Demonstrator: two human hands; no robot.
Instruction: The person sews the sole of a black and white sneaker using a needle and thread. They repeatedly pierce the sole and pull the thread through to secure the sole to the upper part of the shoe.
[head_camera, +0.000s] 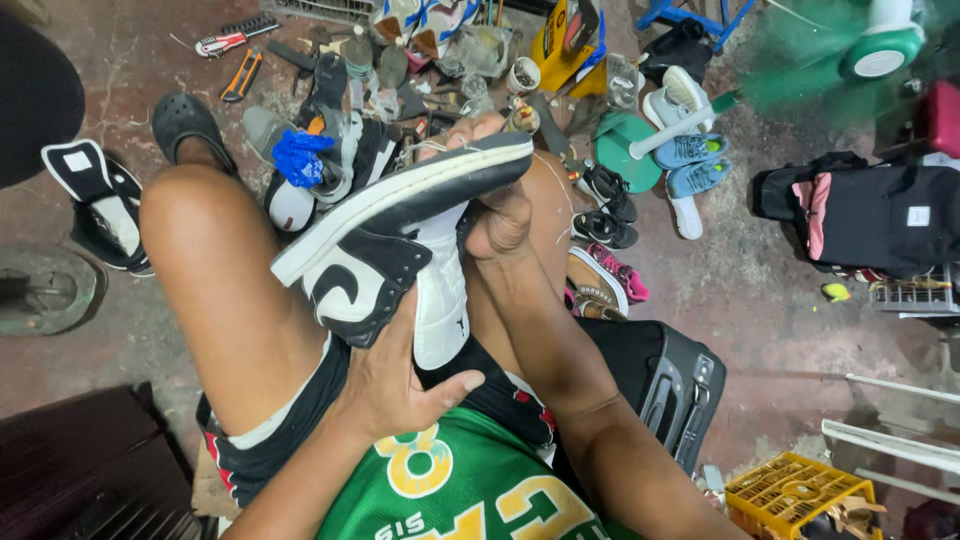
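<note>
A black and white sneaker (390, 235) lies on its side across my lap, its white-edged black sole turned up and away from me. My left hand (395, 385) cups the heel end from below, thumb stretched out to the right. My right hand (500, 215) grips the toe end of the shoe, fingers curled over the sole edge near a thin pale thread (555, 190) that runs down past my wrist. My bare left knee (200, 230) is raised beside the shoe.
The stained concrete floor holds many shoes: a black clog (185, 125), a black and white sneaker (95, 200), blue sneakers (695, 165), small dark shoes (605, 210). Tools and bottles crowd the top centre (380, 60). A black and pink backpack (870, 215) stands right, a yellow crate (800, 495) bottom right.
</note>
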